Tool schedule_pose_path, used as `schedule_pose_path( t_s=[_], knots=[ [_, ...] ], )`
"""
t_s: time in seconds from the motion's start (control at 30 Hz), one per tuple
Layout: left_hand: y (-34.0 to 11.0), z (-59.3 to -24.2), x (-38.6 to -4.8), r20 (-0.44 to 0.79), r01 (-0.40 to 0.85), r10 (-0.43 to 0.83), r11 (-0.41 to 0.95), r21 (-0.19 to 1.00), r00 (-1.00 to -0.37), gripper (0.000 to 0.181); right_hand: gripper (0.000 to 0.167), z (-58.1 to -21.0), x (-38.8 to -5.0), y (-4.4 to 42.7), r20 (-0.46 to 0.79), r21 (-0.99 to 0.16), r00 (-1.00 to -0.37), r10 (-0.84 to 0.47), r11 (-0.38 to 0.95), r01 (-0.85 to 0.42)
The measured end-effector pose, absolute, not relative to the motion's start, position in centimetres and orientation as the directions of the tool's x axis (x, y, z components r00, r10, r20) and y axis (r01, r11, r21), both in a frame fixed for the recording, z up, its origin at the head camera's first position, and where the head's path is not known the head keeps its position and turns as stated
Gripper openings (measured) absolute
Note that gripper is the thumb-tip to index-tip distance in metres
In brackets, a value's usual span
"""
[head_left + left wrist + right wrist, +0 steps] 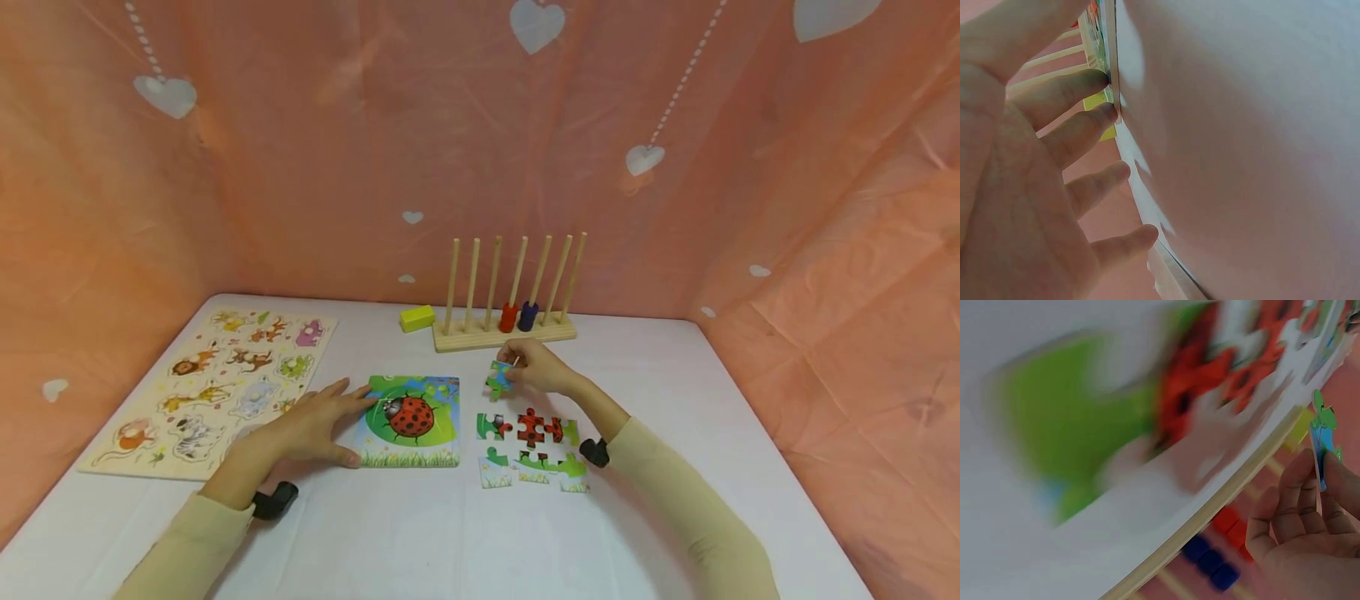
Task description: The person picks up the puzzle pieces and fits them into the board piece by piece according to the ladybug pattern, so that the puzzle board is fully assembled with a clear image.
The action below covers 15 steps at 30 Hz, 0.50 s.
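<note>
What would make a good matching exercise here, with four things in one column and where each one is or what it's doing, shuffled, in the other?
Column one
1. Left hand
2. Right hand
3. Yellow block
4. Animal board

Column two
A. Beside the left end of the pegged stand
B. Flat along the left side of the table
C. Pinching a jigsaw piece
D. At the left edge of the ladybird board, fingers spread

Right pairs
1-D, 2-C, 3-A, 4-B
</note>
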<state>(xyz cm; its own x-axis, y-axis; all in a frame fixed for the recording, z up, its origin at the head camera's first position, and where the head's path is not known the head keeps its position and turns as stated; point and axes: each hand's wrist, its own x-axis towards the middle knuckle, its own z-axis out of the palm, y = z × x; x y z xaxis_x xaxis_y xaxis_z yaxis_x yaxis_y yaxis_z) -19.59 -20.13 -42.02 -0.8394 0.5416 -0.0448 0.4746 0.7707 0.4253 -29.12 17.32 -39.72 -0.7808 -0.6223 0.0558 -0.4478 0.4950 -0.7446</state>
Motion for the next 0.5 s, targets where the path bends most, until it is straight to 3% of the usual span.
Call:
schedule_pose_path(
  t_s=[0.3, 0.5],
  knots=[
    [-20.3, -42.1, -19.6, -0.019, 0.491, 0.549, 0.763, 0.421, -0.836, 0.09, 0.016, -40.0, -29.4, 11.9, 0.038, -0.704, -0.699, -0.715, 0.477, -0.526],
    [-20.3, -42.1, -19.6, -0.021, 0.493, 0.553, 0.759, 0.426, -0.833, 0.09, 0.017, -40.4, -29.0, 9.8, 0.008, -0.672, -0.704, -0.71, 0.518, -0.529]
  ],
)
